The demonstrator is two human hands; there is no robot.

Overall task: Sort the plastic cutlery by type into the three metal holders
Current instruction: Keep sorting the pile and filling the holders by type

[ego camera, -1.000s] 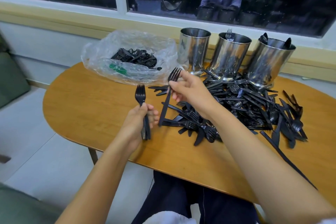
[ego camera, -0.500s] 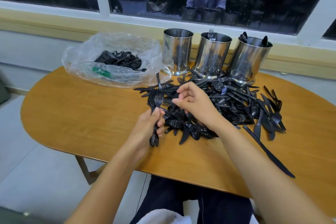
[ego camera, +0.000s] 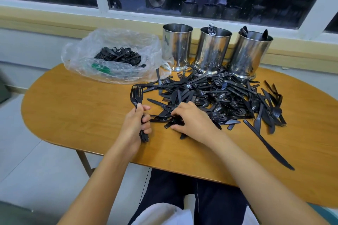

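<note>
A heap of black plastic cutlery lies on the wooden table in front of three metal holders. The left holder shows nothing above its rim, the middle holder has forks sticking out, and the right holder has spoons. My left hand grips a bundle of black forks, tines up, left of the heap. My right hand is down on the heap's near edge, fingers and thumb curled round a black piece of cutlery whose type I cannot tell.
A clear plastic bag with more black cutlery sits at the table's back left, touching the left holder. One long knife lies apart toward the near right edge. A window sill runs behind the holders.
My right hand passed its fork into the left hand's bundle, then dropped onto the heap's near edge. My left hand moved right, closer to the heap.
</note>
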